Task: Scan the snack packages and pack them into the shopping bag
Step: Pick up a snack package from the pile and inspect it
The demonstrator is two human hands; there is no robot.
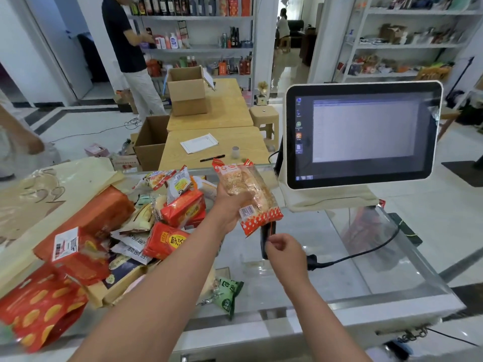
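Above the desk's middle, left hand [230, 202] grips a snack pack [248, 199] from its left side, long axis running away from the person, barcode label facing down-right. Right hand [283, 248] pinches the black scanner [267, 237] directly beneath, nearly touching the pack's near end.

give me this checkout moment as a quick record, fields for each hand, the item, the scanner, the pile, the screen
left hand: grips the bread pack, held up over the counter
bread pack: clear wrapper with red dotted ends, barcode label facing the camera
right hand: holds the scanner, fingers curled round it
scanner: dark, just below the pack, cable trailing right
snack pile: many packs heaped on the counter's left side
screen: on, showing a window, text too blurred to read
bag: cannot tell
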